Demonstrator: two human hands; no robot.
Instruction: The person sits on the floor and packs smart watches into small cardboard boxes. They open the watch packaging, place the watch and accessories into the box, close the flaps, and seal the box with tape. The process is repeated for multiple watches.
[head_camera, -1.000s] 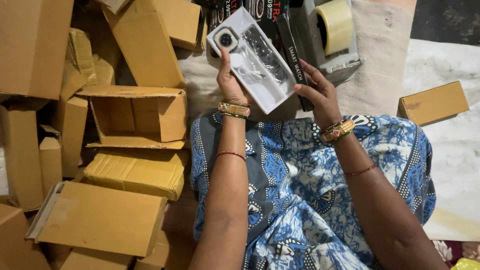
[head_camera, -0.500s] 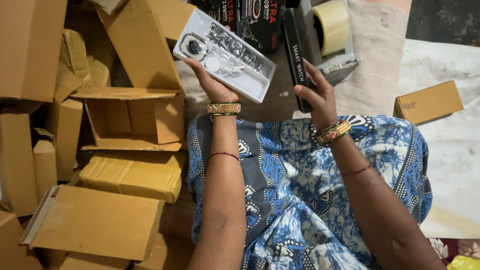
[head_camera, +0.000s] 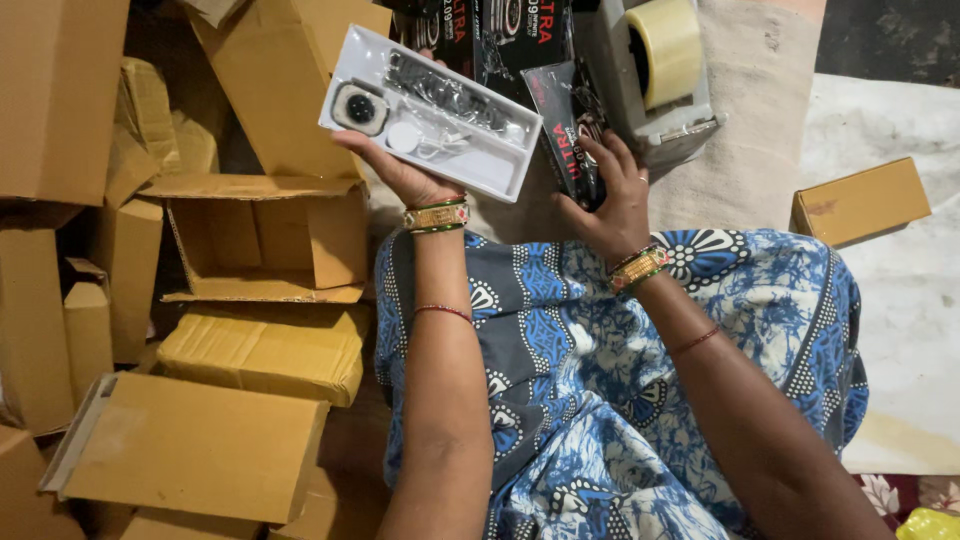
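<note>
L hand (head_camera: 400, 170) palm-up, gripping white tray (head_camera: 490, 160) w/ smartwatch (head_camera: 359, 107) & strap (head_camera: 440, 90) inside; R hand (head_camera: 610, 195) clasps black box (head_camera: 562, 130).

A floor-level packing workplace: brown cardboard cartons (head_camera: 240, 350) heaped from seven to eleven o'clock, a tape dispenser (head_camera: 660, 70) at one o'clock.

1. To your left, cardboard boxes (head_camera: 240, 350) are stacked tight together — the only gap there is the open box (head_camera: 265, 240), its mouth unblocked.
2. Ahead, black product boxes (head_camera: 500, 40) and a tape dispenser (head_camera: 655, 75) wall off the far side.
3. To your right, pale floor (head_camera: 900, 330) lies free past your knee — only one small cardboard box (head_camera: 860, 200) sits there.
</note>
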